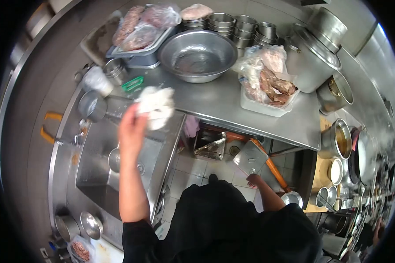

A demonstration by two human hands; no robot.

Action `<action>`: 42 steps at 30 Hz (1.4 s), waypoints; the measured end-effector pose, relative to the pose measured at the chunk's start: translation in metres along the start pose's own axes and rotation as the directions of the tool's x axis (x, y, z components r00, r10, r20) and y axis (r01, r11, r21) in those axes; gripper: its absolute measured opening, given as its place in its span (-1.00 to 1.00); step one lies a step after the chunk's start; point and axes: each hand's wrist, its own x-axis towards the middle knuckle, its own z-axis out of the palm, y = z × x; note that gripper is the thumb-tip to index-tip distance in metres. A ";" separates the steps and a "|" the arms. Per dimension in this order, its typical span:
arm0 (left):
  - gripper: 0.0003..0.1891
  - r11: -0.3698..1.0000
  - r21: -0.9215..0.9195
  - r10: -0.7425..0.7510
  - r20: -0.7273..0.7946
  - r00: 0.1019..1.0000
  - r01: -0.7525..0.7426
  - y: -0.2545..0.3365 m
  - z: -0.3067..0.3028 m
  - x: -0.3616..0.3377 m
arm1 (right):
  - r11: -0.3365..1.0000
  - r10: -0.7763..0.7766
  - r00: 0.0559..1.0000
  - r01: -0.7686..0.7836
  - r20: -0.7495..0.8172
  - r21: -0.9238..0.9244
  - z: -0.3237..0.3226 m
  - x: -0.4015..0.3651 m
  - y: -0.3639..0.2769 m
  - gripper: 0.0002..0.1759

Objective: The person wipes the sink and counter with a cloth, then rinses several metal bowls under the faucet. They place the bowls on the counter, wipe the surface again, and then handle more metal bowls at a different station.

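My left hand is closed on a crumpled white cloth, held above the corner where the sink meets the steel counter. A green-edged item lies on the counter just beyond the cloth. Low on the right, beside my body, my right hand grips the near edge of a flat, rectangular metal lid. The lid hangs tilted over the tiled floor, in front of an orange bar. Part of my right hand's grip is too small to make out.
On the counter stand a wide metal bowl, a tub of bagged meat, a white container with meat, stacked metal cups and a large lidded pot. A saucepan sits by the faucet. Pots line the right side.
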 end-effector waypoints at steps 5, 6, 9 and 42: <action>-0.51 0.764 0.550 0.137 0.373 0.917 -0.338 -0.066 0.127 0.062 | 0.993 0.020 0.999 -0.014 -0.046 0.114 -0.007 -0.010 0.006 -0.66; -0.46 0.721 0.543 0.179 0.452 0.874 -0.429 -0.080 0.147 0.071 | 0.990 0.026 0.998 -0.018 -0.053 0.137 -0.001 -0.015 0.005 -0.66; -0.39 0.648 0.527 0.209 0.571 0.794 -0.550 -0.118 0.200 0.089 | 0.934 0.041 0.998 -0.019 -0.053 0.356 0.022 -0.031 0.011 -0.68; -0.47 0.901 -0.249 0.435 0.520 0.735 -0.356 -0.274 0.394 0.170 | -0.159 -0.301 0.210 0.951 -0.930 0.266 -0.211 -0.364 -0.450 -0.74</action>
